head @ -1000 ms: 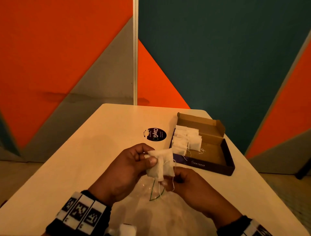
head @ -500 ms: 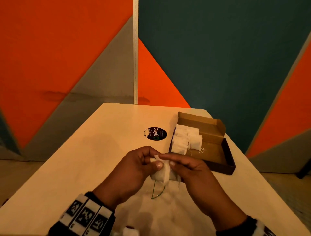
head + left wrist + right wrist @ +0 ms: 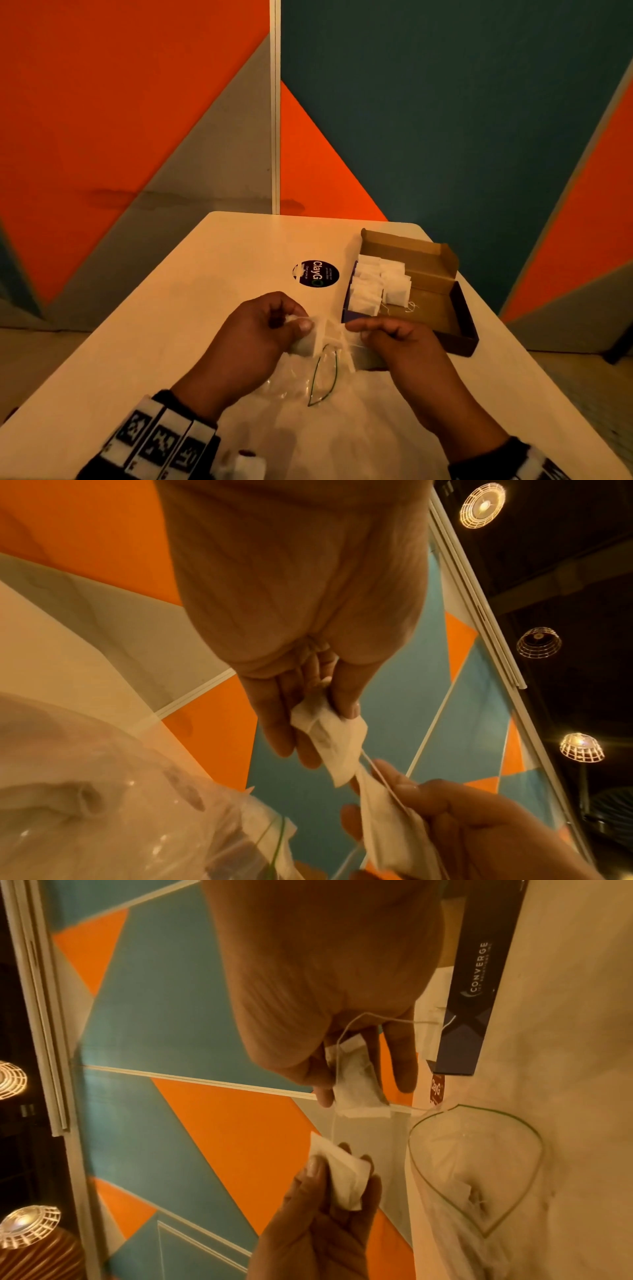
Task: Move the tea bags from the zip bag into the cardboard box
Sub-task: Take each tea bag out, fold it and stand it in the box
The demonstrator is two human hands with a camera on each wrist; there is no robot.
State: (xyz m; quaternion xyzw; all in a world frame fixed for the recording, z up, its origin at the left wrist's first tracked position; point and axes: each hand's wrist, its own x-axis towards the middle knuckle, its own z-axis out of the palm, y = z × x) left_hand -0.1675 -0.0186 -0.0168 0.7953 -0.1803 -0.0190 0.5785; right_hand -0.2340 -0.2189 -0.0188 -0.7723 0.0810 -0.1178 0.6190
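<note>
Left hand (image 3: pixel 260 329) pinching one tea bag (image 3: pixel 310 341), right hand (image 3: pixel 394 337) pinching another (image 3: pixel 358 1085), both just above the zip bag (image 3: pixel 301 383). More stacked in the cardboard box (image 3: pixel 442 298) just beyond.

Hands pulled apart: right hand (image 3: pixel 397 337) now pinches its own tea bag (image 3: pixel 359 1080), separated from left hand's (image 3: pixel 260 329) tea bag (image 3: pixel 310 341).

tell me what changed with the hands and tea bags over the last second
The right hand came up from below the clump, pinched a tea bag and drew it rightward, away from the left hand, which keeps its own bag. The cardboard box and zip bag stayed put.
</note>
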